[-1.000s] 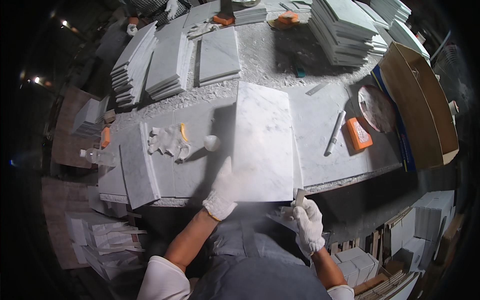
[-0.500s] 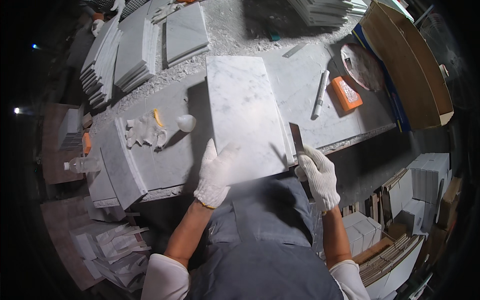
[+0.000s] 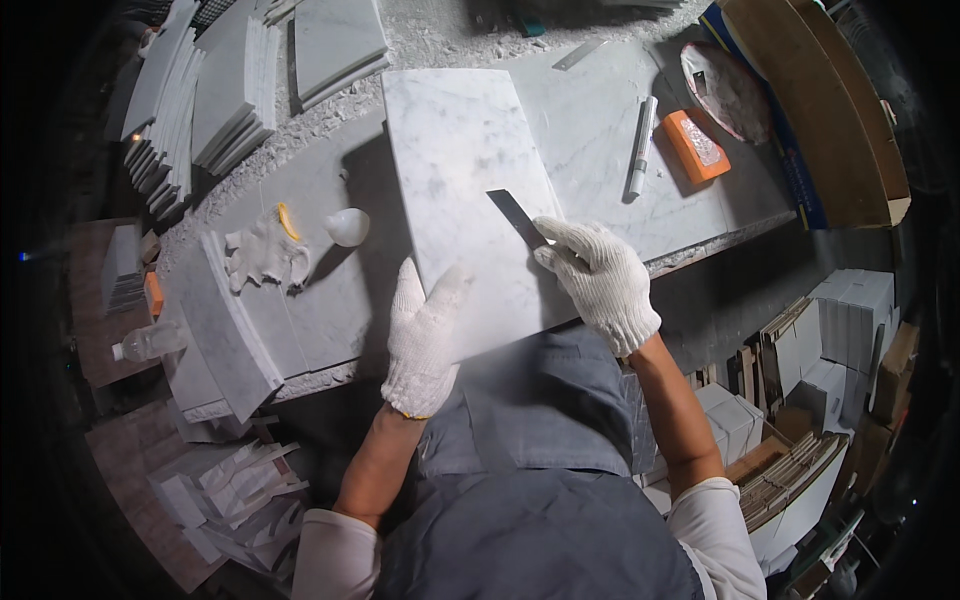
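Observation:
A white marble slab (image 3: 460,170) lies on the stone workbench (image 3: 600,130), its near edge hanging over toward me. My left hand (image 3: 420,335), in a white knit glove, lies flat with fingers apart on the slab's near left corner. My right hand (image 3: 598,278), also gloved, grips a flat dark blade (image 3: 516,216) whose tip rests on the slab's right part.
On the bench lie a white marker (image 3: 640,145), an orange block (image 3: 697,146), a round dish (image 3: 725,90), a spare glove (image 3: 262,252) and a small white bulb-shaped object (image 3: 348,226). Stacks of tiles (image 3: 215,100) stand at the left; a cardboard tray (image 3: 830,100) at the right; boxes below.
My view has dropped closer to the slab. My right hand rose from the slab's near edge onto its surface with the blade. The left hand stays at the near left corner.

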`<action>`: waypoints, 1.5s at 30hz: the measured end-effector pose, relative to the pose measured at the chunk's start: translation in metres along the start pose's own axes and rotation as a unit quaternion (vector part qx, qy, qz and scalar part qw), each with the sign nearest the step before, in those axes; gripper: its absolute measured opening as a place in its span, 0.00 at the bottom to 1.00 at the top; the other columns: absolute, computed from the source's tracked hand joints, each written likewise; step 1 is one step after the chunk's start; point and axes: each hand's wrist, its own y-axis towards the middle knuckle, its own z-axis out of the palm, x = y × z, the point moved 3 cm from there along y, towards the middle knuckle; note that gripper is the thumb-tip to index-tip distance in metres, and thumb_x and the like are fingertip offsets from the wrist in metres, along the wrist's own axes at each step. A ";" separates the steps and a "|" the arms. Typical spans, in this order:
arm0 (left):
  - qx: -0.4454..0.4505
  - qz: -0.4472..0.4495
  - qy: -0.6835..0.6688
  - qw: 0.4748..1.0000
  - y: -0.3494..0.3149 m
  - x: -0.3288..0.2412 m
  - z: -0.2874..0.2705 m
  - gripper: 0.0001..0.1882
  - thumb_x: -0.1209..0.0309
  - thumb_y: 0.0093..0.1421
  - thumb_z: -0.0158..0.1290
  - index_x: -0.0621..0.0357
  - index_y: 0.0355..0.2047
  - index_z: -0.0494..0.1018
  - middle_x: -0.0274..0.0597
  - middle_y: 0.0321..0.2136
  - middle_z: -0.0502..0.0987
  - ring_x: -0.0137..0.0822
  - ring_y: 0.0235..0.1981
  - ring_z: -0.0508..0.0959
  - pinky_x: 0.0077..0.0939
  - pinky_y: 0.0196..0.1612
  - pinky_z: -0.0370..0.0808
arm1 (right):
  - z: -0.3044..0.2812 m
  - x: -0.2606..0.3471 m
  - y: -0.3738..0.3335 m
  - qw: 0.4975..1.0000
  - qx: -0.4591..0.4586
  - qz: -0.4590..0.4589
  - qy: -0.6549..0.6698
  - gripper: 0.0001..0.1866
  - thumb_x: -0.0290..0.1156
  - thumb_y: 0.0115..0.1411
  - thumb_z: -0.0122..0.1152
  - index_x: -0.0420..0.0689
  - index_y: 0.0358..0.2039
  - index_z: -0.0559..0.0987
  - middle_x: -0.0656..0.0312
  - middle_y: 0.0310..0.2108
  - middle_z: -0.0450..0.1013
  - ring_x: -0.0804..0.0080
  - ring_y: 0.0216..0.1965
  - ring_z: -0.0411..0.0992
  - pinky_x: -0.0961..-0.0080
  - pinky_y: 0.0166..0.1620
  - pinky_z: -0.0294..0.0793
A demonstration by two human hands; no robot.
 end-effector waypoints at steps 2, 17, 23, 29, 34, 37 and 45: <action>-0.005 -0.001 -0.004 1.000 0.000 0.002 -0.001 0.25 0.73 0.68 0.55 0.62 0.63 0.63 0.42 0.52 0.74 0.31 0.51 0.75 0.30 0.55 0.75 | 0.000 0.000 0.003 0.999 0.014 0.004 0.049 0.19 0.32 0.61 0.69 0.47 0.53 0.82 0.57 0.34 0.79 0.69 0.35 0.77 0.74 0.42 0.76; 0.008 0.002 0.012 1.000 0.002 0.000 -0.002 0.23 0.73 0.69 0.55 0.61 0.62 0.64 0.41 0.50 0.75 0.31 0.50 0.77 0.31 0.53 0.76 | 0.004 0.005 0.038 0.982 0.153 0.042 0.103 0.18 0.34 0.66 0.65 0.47 0.56 0.82 0.65 0.33 0.80 0.84 0.26 0.73 0.83 0.32 0.75; -0.005 0.009 0.043 0.999 0.003 -0.001 -0.002 0.24 0.72 0.69 0.55 0.61 0.63 0.63 0.42 0.50 0.75 0.31 0.49 0.77 0.31 0.52 0.77 | 0.006 0.009 0.044 0.988 0.099 -0.003 0.121 0.17 0.28 0.65 0.64 0.44 0.54 0.82 0.66 0.33 0.81 0.85 0.27 0.73 0.84 0.33 0.76; -0.008 0.004 0.045 0.999 0.003 -0.001 -0.002 0.25 0.72 0.69 0.54 0.61 0.64 0.62 0.43 0.50 0.75 0.32 0.49 0.77 0.31 0.52 0.77 | 0.008 0.008 0.046 0.984 0.127 0.053 0.113 0.17 0.34 0.62 0.67 0.51 0.53 0.84 0.58 0.47 0.82 0.67 0.46 0.81 0.74 0.52 0.78; -0.008 -0.001 0.026 1.000 0.002 -0.002 -0.001 0.25 0.75 0.67 0.56 0.63 0.62 0.64 0.42 0.51 0.75 0.30 0.50 0.76 0.28 0.55 0.74 | 0.011 0.015 0.041 0.993 0.047 -0.046 0.096 0.15 0.27 0.65 0.64 0.44 0.52 0.83 0.62 0.36 0.81 0.81 0.30 0.77 0.82 0.35 0.77; -0.002 0.002 0.014 1.000 0.003 -0.002 0.000 0.26 0.75 0.67 0.56 0.63 0.63 0.63 0.43 0.52 0.74 0.31 0.50 0.76 0.29 0.55 0.74 | 0.015 0.012 0.039 0.989 0.069 -0.015 0.132 0.16 0.28 0.64 0.64 0.44 0.52 0.83 0.60 0.38 0.81 0.79 0.32 0.78 0.81 0.37 0.78; 0.006 0.005 0.010 1.000 0.003 -0.002 -0.001 0.28 0.75 0.67 0.55 0.64 0.65 0.61 0.44 0.53 0.74 0.32 0.51 0.76 0.30 0.56 0.75 | 0.016 0.016 0.040 0.994 0.037 -0.021 0.098 0.17 0.28 0.61 0.66 0.45 0.52 0.83 0.57 0.40 0.82 0.72 0.38 0.80 0.76 0.44 0.78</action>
